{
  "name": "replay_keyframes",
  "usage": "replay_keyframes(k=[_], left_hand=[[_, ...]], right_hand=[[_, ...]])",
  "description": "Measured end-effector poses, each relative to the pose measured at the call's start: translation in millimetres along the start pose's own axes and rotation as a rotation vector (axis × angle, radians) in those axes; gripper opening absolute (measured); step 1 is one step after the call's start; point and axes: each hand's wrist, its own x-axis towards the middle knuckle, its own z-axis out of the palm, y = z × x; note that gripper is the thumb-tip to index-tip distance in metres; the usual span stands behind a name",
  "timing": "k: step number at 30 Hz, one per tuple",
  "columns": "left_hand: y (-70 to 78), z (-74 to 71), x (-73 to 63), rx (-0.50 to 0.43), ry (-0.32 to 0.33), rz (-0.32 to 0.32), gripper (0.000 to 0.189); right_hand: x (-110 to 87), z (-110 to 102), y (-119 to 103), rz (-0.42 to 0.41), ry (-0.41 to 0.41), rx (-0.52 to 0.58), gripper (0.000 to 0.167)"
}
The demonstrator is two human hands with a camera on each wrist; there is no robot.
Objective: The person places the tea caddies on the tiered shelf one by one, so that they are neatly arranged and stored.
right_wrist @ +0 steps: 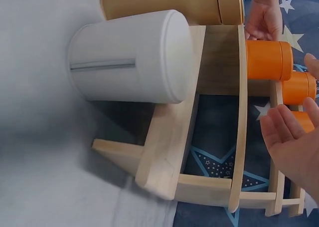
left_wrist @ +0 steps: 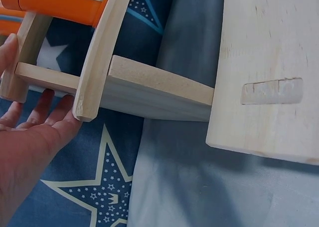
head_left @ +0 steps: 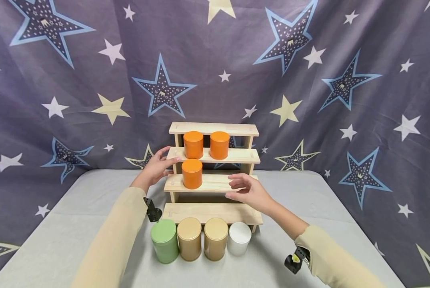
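Observation:
A stepped wooden shelf rack [head_left: 215,213] stands mid-table in the head view. My left hand [head_left: 153,170] grips its left end around the second-highest board, thumb at the front edge and fingers along the side, as the left wrist view also shows. Two orange tins [head_left: 219,147] sit upright on that board. One level lower, on the left half, is another orange tin [head_left: 192,176]. To the right of this tin, my right hand [head_left: 251,194] hovers by the board with fingers loosely bent and holds nothing.
Before the rack stand a green canister [head_left: 165,244], two gold canisters [head_left: 189,242] and a white canister [head_left: 239,240], in a row on the pale tabletop [head_left: 294,224]. A star-patterned curtain [head_left: 215,52] hangs behind and along both sides.

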Motion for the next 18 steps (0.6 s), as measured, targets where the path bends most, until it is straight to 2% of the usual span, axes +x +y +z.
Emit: replay_keyframes(k=[7,14,18], left_hand=[[-2.1,-0.9,0.4,-0.002,-0.007,-0.01,0.086],[-2.2,-0.5,0.2,0.006,-0.006,0.003,0.086],[-0.8,0.1,-0.5,0.02,-0.001,0.014,0.086]], right_hand=[[-13.9,-5.5,5.5,0.012,-0.009,-0.001,0.052],[-25.6,-11.2,9.3,-0.027,-0.016,-0.02,0.05],[-32.5,-13.8,11.9,-0.021,-0.017,-0.029,0.049]])
